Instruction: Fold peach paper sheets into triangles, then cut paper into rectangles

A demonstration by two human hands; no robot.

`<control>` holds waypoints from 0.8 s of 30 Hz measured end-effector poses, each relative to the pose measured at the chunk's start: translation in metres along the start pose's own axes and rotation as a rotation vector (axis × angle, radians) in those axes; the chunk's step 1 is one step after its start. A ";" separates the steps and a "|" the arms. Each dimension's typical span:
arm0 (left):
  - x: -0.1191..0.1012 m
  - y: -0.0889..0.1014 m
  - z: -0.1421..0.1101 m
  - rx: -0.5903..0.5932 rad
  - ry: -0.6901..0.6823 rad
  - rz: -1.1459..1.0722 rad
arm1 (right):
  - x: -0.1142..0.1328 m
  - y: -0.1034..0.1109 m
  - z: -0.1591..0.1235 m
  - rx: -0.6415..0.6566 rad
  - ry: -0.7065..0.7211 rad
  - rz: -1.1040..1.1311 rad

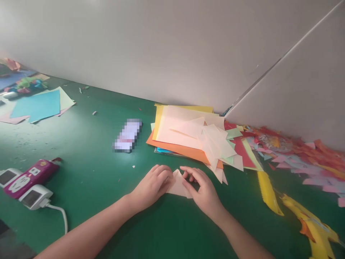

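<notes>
A small pale pink piece of folded paper (178,187) lies on the green table between my two hands, its pointed tip facing away from me. My left hand (155,183) covers the paper's left side, fingers curled together and pressed on its edge. On the right edge rests the thumb of my right hand (201,187); the index finger arches above the tip, with a gap between it and the thumb. Just beyond my hands is a stack of coloured paper sheets (183,135), topped with loose pale pink pieces (215,138).
To the left are a blurred-out phone (127,136), a purple power strip (31,178) with white chargers, and blue sheets (44,104). A yellow cutter (268,194), a yellow tool (309,219) and paper scraps (309,158) lie right. A pale wall (129,46) stands behind.
</notes>
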State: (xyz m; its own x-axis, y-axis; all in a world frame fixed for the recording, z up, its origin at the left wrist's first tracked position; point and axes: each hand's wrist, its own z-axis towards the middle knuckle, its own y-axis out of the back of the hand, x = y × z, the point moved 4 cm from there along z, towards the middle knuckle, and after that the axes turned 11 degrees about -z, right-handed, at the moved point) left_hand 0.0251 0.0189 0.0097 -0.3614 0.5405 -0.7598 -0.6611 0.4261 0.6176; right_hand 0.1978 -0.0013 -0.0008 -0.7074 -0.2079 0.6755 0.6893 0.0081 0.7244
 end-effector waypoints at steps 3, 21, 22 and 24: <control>0.000 0.002 0.000 -0.016 0.013 -0.063 | 0.000 -0.001 0.000 0.029 0.017 0.010; 0.004 0.001 0.000 -0.018 0.050 -0.044 | 0.004 0.000 -0.003 0.071 0.090 -0.038; 0.005 0.002 0.000 -0.037 0.068 -0.039 | 0.004 0.000 -0.003 0.068 0.109 -0.051; 0.006 0.003 -0.001 -0.062 0.097 -0.025 | 0.004 0.000 -0.003 0.044 0.132 -0.077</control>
State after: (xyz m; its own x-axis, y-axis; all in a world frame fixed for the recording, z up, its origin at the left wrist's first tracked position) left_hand 0.0203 0.0230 0.0071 -0.4041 0.4565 -0.7927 -0.7092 0.3910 0.5867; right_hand 0.1953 -0.0056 0.0018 -0.7295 -0.3362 0.5956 0.6242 0.0289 0.7808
